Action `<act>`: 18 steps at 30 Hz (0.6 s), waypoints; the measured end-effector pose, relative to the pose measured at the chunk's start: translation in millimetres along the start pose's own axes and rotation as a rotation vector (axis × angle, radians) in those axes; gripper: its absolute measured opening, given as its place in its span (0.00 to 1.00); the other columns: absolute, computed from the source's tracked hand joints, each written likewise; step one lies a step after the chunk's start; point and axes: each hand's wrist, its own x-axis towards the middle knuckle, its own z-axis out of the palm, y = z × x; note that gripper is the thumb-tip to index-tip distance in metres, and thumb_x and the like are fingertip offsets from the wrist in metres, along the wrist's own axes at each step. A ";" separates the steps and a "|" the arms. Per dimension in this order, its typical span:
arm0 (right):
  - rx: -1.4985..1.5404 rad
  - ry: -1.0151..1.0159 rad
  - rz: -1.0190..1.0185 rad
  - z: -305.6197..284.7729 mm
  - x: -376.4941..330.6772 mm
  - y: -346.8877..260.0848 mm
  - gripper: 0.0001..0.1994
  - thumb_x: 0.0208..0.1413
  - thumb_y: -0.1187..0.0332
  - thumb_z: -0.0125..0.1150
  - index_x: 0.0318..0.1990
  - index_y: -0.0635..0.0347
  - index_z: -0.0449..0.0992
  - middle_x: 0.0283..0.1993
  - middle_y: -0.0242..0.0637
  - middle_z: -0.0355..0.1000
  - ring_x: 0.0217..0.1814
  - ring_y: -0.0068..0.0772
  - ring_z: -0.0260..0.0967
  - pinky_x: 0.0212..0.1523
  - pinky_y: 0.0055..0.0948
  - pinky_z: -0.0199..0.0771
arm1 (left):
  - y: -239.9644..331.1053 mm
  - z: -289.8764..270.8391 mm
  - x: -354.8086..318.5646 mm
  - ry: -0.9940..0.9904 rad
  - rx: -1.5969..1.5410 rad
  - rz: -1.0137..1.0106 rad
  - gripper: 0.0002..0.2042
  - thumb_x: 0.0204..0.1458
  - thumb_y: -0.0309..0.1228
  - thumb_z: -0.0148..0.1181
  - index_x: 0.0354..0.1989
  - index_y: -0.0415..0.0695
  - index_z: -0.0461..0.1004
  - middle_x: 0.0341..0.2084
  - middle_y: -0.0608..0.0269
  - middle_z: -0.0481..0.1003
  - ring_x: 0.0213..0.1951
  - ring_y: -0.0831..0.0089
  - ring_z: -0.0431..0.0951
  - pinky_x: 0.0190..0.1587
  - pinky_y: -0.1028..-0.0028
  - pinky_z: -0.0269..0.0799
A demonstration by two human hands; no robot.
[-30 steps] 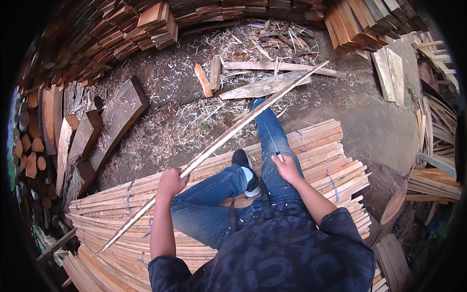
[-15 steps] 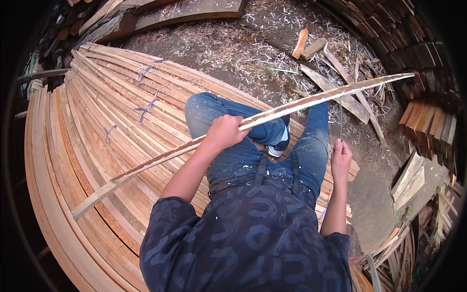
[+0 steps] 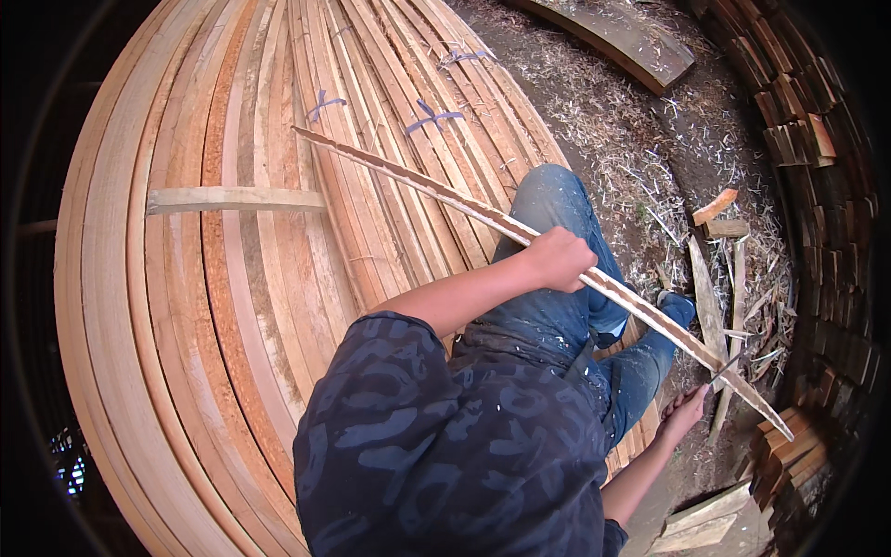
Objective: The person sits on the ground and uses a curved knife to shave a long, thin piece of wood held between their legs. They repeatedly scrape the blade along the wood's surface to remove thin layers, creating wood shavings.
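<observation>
A long, narrow wooden strip (image 3: 445,196) with a brown, rough band along its face slants across my lap from upper left to lower right. My left hand (image 3: 560,260) is closed around it near the middle, above my thigh. Lower right, my right hand (image 3: 684,411) grips a knife (image 3: 728,368) with a thin dark blade; its handle is mostly hidden in the fingers. In this view the blade crosses the strip near its lower right end. Whether it touches the wood I cannot tell.
Long sawn boards (image 3: 167,306) spread under me and to the left, with a short crosspiece (image 3: 237,200) on them. Purple ties (image 3: 433,117) bind some. Wood shavings (image 3: 640,176), offcuts (image 3: 707,297) and a thick plank (image 3: 622,37) lie on the ground. Stacked wood (image 3: 826,213) stands right.
The view has turned to the right. The strip, which rose toward the right, now slopes down to the right. My right hand has brought the knife up to the strip's lower right end.
</observation>
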 end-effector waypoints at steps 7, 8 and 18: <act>0.153 0.109 -0.202 5.1 -4.8 3.4 0.21 0.63 0.52 0.52 0.32 0.65 0.73 0.14 0.31 0.64 0.09 0.16 0.53 0.09 0.18 0.51 | -30.1 -8.6 -17.9 0.129 0.026 0.095 0.13 0.34 0.38 0.67 0.21 0.44 0.72 0.19 0.59 0.74 0.28 0.59 0.77 0.29 0.61 0.72; 0.231 0.154 -0.210 9.9 -3.9 -0.5 0.20 0.62 0.54 0.54 0.38 0.67 0.73 0.22 0.37 0.72 0.10 0.16 0.53 0.09 0.19 0.51 | -39.7 1.1 -19.8 0.205 0.009 0.129 0.13 0.33 0.37 0.69 0.20 0.44 0.70 0.17 0.60 0.72 0.27 0.60 0.76 0.27 0.61 0.71; 0.799 -0.022 -0.034 6.2 -17.4 -18.3 0.10 0.59 0.66 0.59 0.31 0.52 0.62 0.47 0.42 0.73 0.13 0.17 0.53 0.12 0.20 0.55 | -45.6 -22.2 -35.2 0.080 0.012 0.167 0.18 0.30 0.38 0.74 0.22 0.42 0.71 0.22 0.58 0.69 0.30 0.58 0.69 0.33 0.62 0.66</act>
